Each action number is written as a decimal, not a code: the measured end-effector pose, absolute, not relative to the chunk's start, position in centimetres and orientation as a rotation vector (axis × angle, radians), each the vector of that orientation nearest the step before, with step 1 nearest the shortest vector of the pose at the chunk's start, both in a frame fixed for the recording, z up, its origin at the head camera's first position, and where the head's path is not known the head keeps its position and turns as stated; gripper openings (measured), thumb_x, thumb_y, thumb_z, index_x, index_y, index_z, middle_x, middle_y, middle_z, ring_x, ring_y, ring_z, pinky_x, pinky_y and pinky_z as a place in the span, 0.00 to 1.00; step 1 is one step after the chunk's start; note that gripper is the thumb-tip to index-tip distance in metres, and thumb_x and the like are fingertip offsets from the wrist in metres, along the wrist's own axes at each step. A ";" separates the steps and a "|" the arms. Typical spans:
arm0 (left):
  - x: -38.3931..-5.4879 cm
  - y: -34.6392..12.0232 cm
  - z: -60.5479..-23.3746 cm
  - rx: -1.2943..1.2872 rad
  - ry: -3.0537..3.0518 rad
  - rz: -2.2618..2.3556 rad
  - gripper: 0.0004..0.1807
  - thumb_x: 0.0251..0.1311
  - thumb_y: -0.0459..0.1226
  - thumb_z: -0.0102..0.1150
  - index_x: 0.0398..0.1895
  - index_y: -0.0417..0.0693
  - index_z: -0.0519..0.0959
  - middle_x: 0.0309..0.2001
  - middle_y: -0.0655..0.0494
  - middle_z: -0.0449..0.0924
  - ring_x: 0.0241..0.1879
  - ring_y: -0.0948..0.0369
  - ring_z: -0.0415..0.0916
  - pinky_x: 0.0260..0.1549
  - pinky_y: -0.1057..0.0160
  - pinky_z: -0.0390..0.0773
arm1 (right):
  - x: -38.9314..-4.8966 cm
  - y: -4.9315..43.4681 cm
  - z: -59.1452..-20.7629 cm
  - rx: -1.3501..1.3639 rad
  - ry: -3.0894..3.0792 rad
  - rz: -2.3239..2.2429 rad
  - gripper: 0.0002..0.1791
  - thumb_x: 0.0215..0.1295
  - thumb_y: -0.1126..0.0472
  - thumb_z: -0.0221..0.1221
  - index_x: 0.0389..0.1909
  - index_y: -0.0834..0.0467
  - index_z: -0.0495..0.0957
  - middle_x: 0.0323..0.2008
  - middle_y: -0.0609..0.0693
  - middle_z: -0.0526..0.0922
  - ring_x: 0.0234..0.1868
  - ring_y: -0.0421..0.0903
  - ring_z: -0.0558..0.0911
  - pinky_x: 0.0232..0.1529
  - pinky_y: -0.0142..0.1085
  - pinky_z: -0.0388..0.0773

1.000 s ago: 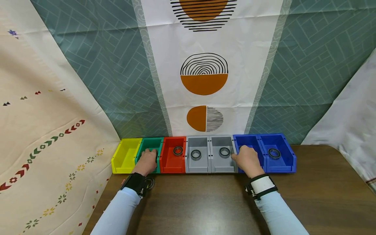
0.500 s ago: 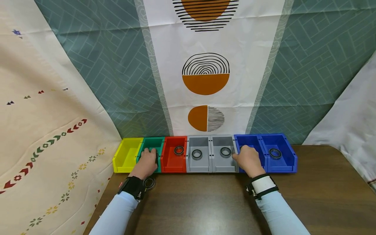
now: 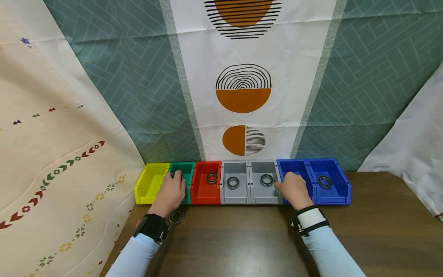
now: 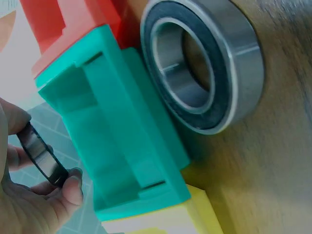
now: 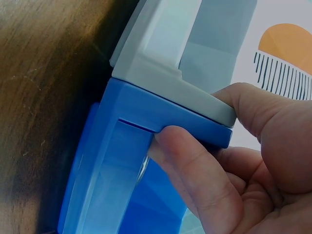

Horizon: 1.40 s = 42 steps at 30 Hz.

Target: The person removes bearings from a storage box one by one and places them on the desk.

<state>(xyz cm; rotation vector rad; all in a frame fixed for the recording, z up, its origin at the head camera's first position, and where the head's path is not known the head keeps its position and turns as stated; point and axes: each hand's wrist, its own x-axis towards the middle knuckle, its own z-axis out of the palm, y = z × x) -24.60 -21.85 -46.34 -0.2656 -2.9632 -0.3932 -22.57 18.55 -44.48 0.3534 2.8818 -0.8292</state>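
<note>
Over the green bin, my left hand pinches a ball bearing on edge between thumb and fingers, raised clear of the bin in the left wrist view. Another bearing lies flat on the table just in front of that bin. My right hand grips the touching side walls of a grey bin and a blue bin, thumb on the grey side, fingers inside the blue one. Most of this blue bin's inside is hidden by the hand in the head view.
The bins stand in a row along the back of the wooden table. Single bearings lie in the red bin, both grey bins and the far-right blue bin. A yellow bin ends the row at left. Patterned cloth hangs behind.
My left hand has lifted the bearing up from inside the green bin and shifted slightly left. The bearing on the table shows more fully. My right hand keeps its grip on the walls.
</note>
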 end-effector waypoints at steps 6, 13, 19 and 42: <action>-23.8 -21.7 -45.5 -0.211 -2.961 -0.490 0.23 0.71 0.47 0.37 0.60 0.42 0.58 0.43 0.41 0.64 0.38 0.51 0.64 0.34 0.59 0.74 | -22.5 18.6 -44.5 0.355 2.880 -0.828 0.19 0.59 0.51 0.60 0.28 0.67 0.79 0.21 0.55 0.77 0.19 0.48 0.76 0.16 0.32 0.70; -22.5 -21.3 -44.3 -0.174 -2.951 -0.550 0.26 0.68 0.52 0.41 0.60 0.45 0.59 0.41 0.44 0.65 0.34 0.54 0.67 0.29 0.64 0.72 | -22.6 18.6 -44.5 0.355 2.873 -0.823 0.20 0.59 0.51 0.60 0.30 0.67 0.79 0.22 0.56 0.78 0.20 0.48 0.76 0.16 0.33 0.70; -21.3 -20.8 -43.4 -0.211 -2.941 -0.586 0.28 0.66 0.52 0.46 0.63 0.47 0.59 0.50 0.40 0.66 0.36 0.53 0.71 0.34 0.58 0.80 | -22.5 18.6 -44.4 0.354 2.870 -0.831 0.20 0.59 0.51 0.59 0.31 0.68 0.79 0.23 0.56 0.77 0.21 0.48 0.76 0.17 0.33 0.70; -18.1 -20.8 -44.0 -0.297 -2.940 -0.610 0.25 0.63 0.45 0.54 0.63 0.51 0.64 0.58 0.41 0.64 0.51 0.48 0.72 0.47 0.48 0.77 | -22.5 18.7 -44.5 0.344 2.879 -0.827 0.19 0.59 0.51 0.59 0.29 0.67 0.78 0.22 0.56 0.77 0.20 0.48 0.75 0.16 0.33 0.69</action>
